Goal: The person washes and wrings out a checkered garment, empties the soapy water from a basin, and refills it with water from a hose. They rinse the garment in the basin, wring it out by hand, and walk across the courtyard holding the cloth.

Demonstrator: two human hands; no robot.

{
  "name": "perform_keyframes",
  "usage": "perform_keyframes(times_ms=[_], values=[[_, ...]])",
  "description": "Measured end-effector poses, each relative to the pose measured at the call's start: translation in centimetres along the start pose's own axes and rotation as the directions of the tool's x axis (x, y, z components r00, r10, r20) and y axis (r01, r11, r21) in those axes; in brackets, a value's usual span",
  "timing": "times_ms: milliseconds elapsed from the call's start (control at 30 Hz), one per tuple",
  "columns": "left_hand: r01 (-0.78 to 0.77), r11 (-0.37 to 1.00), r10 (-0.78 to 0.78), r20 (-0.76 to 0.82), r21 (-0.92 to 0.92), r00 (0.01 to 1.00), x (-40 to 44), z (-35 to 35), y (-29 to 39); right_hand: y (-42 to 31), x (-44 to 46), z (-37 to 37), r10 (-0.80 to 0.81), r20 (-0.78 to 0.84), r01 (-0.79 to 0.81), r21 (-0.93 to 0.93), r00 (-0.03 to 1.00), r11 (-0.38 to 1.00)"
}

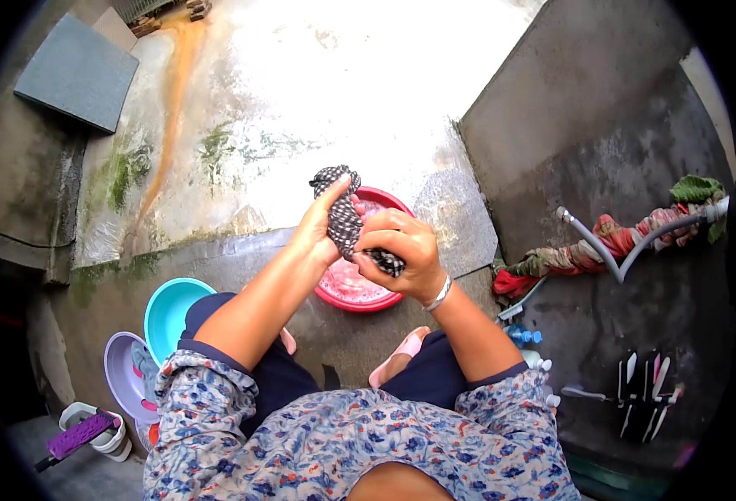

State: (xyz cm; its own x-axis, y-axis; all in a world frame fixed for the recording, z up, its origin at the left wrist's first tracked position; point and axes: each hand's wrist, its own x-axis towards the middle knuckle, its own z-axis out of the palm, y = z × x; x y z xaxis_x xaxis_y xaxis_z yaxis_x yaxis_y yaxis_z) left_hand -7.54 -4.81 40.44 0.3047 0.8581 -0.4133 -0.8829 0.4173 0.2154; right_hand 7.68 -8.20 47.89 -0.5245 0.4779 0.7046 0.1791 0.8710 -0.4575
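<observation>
Head view: a stained concrete floor (247, 159) is bounded on the right by a grey wall (543, 117), its far part washed out by glare. A red basin (359, 306) is partly hidden by the left hand (321, 224) and right hand (408, 249), between which a dark, white-patterned cloth (344, 224) is clamped, bunched, over the basin.

1. I watch through one head camera, worn by the person, looking forward and steeply down.
2. It sits above the patterned shirt (376, 434), which fills the bottom edge; the left hand (321, 227) and right hand (409, 252) show close up, near mid-frame.
3. Past them, my view reaches out over the pale ground (301, 108) to the top, the wide picture rounding off into dark corners.
</observation>
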Motion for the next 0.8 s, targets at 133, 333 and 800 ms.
perform_keyframes(times_ms=[133,333,800], values=[[-0.193,0.981,0.192,0.055,0.009,0.98,-0.8,2.6,0.3,1.6,-1.2,0.4,0.53,-0.317,-0.352,0.475,0.787,0.806],[-0.657,0.596,0.517,0.406,0.462,0.754,-3.8,5.8,-2.1,5.3,-2.2,-0.1,0.888,0.095,-0.186,0.983,0.45,-0.011],[-0.931,-0.208,0.054,0.954,0.299,0.294,-4.9,1.9,-8.1,6.7,-5.3,1.8,0.485,0.873,-0.765,0.351,0.058,-0.541]])
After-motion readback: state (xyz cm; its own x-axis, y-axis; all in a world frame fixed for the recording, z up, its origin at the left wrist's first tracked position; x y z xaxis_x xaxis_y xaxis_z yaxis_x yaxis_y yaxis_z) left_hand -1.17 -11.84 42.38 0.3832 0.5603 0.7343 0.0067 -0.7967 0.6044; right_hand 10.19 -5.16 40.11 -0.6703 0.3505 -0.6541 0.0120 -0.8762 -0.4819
